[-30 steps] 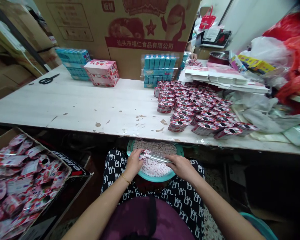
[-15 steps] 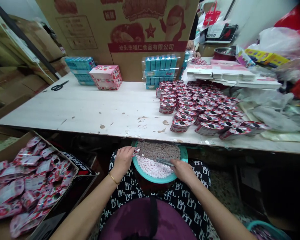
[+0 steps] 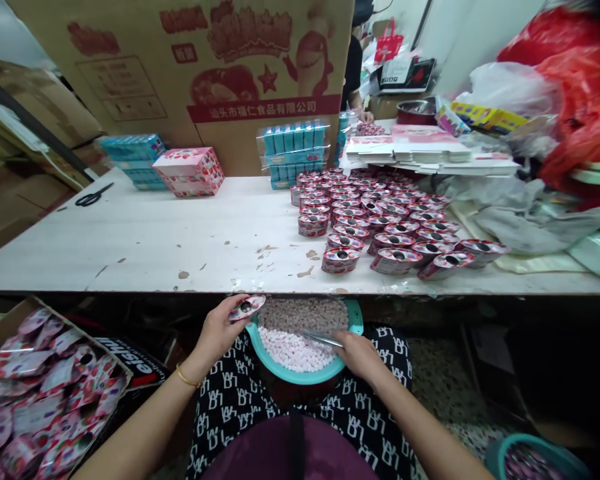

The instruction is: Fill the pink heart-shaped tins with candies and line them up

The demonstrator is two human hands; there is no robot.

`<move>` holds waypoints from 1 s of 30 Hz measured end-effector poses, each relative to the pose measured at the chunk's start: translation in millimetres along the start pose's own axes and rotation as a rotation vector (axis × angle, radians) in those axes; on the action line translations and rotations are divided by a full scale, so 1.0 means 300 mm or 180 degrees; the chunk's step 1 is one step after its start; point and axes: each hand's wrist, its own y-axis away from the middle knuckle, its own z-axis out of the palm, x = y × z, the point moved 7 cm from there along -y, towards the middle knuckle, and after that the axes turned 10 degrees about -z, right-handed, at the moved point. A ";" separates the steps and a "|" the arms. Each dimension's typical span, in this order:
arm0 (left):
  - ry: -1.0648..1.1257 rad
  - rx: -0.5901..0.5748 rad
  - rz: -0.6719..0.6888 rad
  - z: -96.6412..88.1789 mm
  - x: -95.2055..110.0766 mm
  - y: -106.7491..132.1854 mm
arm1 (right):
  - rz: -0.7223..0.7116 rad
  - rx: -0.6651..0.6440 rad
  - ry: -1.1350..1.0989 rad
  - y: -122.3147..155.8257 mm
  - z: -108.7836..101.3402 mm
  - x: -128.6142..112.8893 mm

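Observation:
A teal bowl full of small pink and white candies rests on my lap under the table edge. My left hand is closed round a small red-and-white candy tin, held at the bowl's left rim. My right hand grips a metal scoop whose blade lies over the candies. Several filled tins stand in rows on the white table just beyond the bowl.
A cardboard box of flat tin wrappers sits at lower left. Pink and blue boxes, scissors and a big carton line the table's far side. Folded cartons and plastic bags crowd the right. Another teal basin is at lower right.
My left hand has carried the tin from over the candies out to the bowl's left rim and raised it slightly. The right hand has stayed on the scoop. The view shifted.

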 end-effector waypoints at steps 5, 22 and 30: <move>0.0547 -0.0011 0.0292 0.070 0.193 -0.200 | -0.0084 0.0075 -0.0245 -0.007 0.006 0.002; 0.0233 0.3115 -0.1020 -0.631 -0.424 0.071 | -0.0355 -0.0180 0.0596 -0.050 0.084 0.082; -0.0560 0.0712 -0.2963 -0.637 -0.933 0.563 | -0.0427 -0.0459 0.0403 -0.253 0.324 0.000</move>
